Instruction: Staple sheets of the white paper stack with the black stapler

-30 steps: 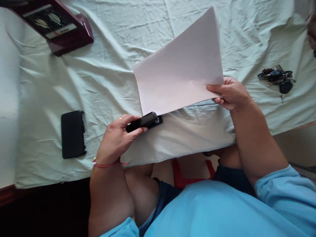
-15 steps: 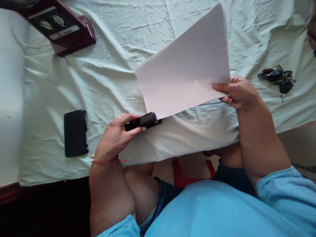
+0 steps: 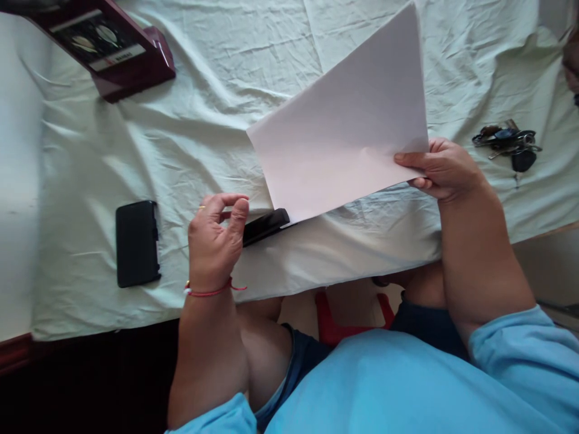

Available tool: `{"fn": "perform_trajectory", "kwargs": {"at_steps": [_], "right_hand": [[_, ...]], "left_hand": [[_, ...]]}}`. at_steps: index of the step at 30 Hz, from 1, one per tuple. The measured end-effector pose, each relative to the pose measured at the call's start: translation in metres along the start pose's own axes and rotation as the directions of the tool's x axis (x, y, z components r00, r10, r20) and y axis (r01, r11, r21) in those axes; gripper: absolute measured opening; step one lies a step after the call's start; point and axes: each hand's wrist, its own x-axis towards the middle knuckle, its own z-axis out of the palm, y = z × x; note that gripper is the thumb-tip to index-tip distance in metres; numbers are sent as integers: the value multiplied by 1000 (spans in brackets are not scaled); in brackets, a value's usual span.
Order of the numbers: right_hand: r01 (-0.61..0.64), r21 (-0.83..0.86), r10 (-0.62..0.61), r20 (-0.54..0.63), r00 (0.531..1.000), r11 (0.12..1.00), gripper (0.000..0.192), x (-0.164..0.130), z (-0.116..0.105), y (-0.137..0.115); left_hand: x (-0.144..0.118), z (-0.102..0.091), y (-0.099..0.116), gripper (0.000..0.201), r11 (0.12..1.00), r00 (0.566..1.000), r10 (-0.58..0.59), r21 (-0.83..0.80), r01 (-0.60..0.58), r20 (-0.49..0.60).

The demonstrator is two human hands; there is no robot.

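My right hand pinches a stack of white paper sheets at its right edge, thumb on top and fingers beneath. The sheets slant over the cloth, and their lower left corner meets the front end of a black stapler. That stapler lies near the table's front edge, its rear end hidden behind my left hand. My left hand is raised beside it with nothing in its grasp; the thumb is up and the fingers are loosely bent, with a small gap between thumb and forefinger.
A pale green, wrinkled cloth covers the table. A black phone-like case lies at the left, and a bunch of keys at the right. A dark red stand with a picture panel occupies the upper left.
My left hand has let go of the stapler and lifted, turning upright. The paper and my right hand have shifted slightly right. The stapler's front stays at the paper corner.
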Motion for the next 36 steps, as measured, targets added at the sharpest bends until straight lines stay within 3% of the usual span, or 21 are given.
{"fn": "perform_trajectory", "kwargs": {"at_steps": [3,5,11,16,23,29,32,36], "right_hand": [[17,20,-17,0,1000,1000,21,-3,-1,-1],[26,36,-27,8,1000,999,20,-5,-2,-1],[28,25,-28,-4,1000,999,22,-3,-4,2],[28,28,-27,-31,999,999,19,-2,-3,2],[70,17,-69,-56,996,997,21,-2,-6,-1],[101,156,-83,-120,989,983,29,1,1,-7],[102,216,-74,-134,988,971,30,0,7,-9],[89,247,-60,-126,990,965,30,-1,8,-8]], "left_hand": [[-1,12,3,38,995,992,92,43,-88,-81],[0,20,2,39,990,990,119,86,-112,-76],[2,44,-3,47,955,1000,13,297,-14,3],[2,52,1,49,945,999,24,325,-35,37],[10,45,-6,32,983,999,42,177,-40,-9],[20,29,1,36,968,995,-102,-233,96,-13],[21,30,13,42,910,983,-149,-375,178,104],[17,35,25,49,908,939,-124,-346,238,322]]}}
